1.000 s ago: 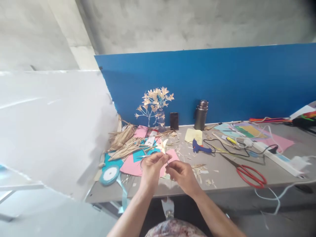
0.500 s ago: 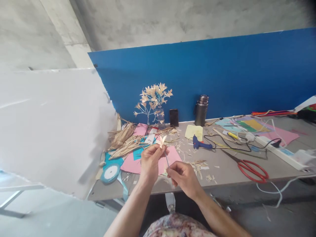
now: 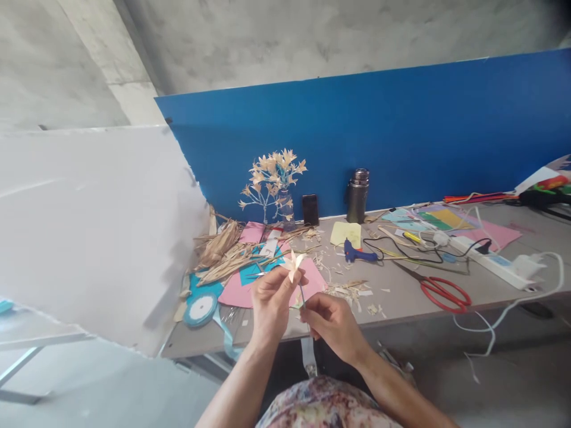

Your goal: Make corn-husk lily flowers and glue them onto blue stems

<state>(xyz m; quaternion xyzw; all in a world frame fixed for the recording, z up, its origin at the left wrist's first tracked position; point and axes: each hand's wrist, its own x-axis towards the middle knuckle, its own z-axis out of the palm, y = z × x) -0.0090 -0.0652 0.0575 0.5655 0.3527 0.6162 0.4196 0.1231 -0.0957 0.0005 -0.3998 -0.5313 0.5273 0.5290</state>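
Between the fingertips of my left hand (image 3: 273,297) is a pale cream handmade flower (image 3: 292,265), pinched at its base with the petals spread upward. A thin blue-grey stem (image 3: 302,293) runs down from it, and my right hand (image 3: 332,321) pinches that stem lower down. Both hands are closed and held over the table's front edge. Beneath and behind them lies a pink sheet (image 3: 236,291) with a blue sheet (image 3: 248,275) on it. Small scissors, partly hidden by my left hand, rest on the blue sheet.
A bunch of similar flowers (image 3: 275,169) stands in a bottle at the back, near a phone (image 3: 310,210) and a flask (image 3: 357,196). Dried husks (image 3: 223,249) and a ribbon roll (image 3: 200,310) lie left; a glue gun (image 3: 357,252), red-handled scissors (image 3: 446,294) and a power strip (image 3: 495,263) lie right.
My right hand has slid down the stem, away from the flower, so more stem shows between the hands. The flower has tilted, its petals now facing me more. The camera view has shifted slightly.
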